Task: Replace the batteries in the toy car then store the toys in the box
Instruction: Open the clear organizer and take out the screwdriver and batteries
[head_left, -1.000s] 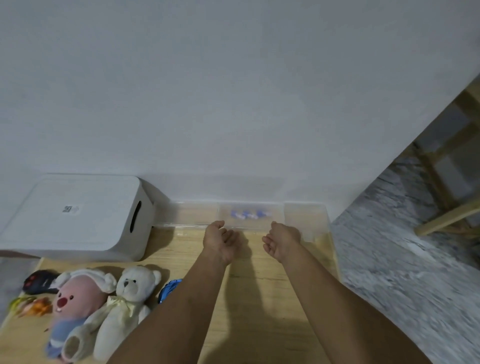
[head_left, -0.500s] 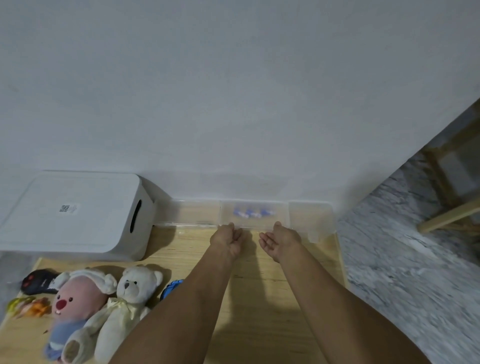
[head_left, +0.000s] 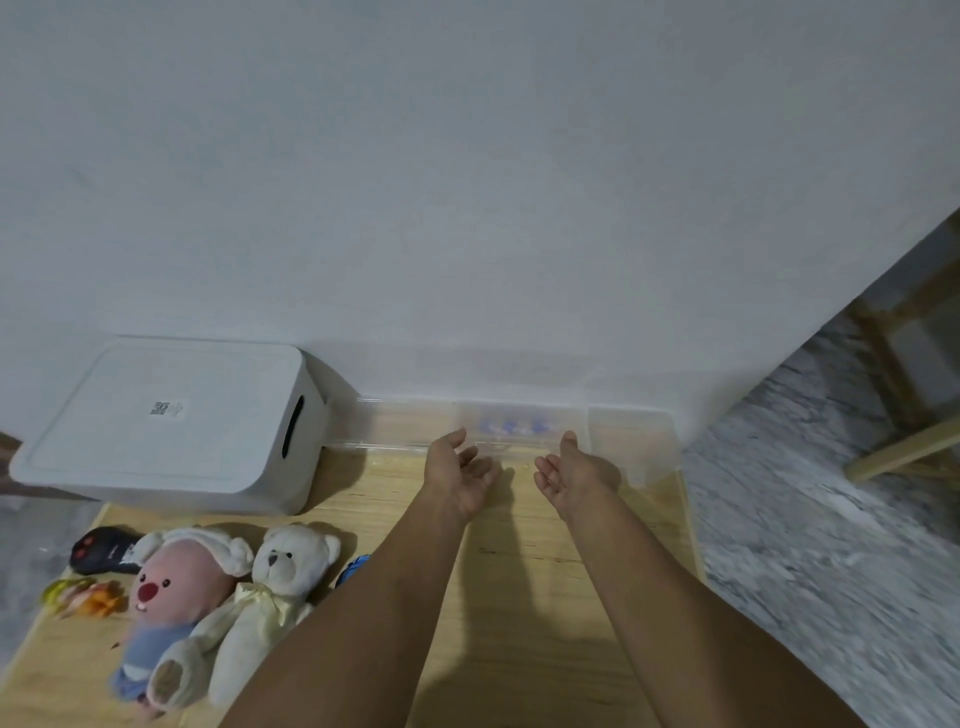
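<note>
Against the wall, a clear plastic tray (head_left: 514, 427) holds blurred blue batteries (head_left: 511, 427); left hand (head_left: 460, 475) and right hand (head_left: 574, 475) hover empty, fingers relaxed.

Wooden table (head_left: 519, 597) bearing a white box (head_left: 171, 426) at upper left, clear tray (head_left: 634, 441) along the wall, plush toys (head_left: 218, 597) lying lower left.

Clear plastic tray (head_left: 631, 457) on matt wooden table (head_left: 519, 597).
</note>
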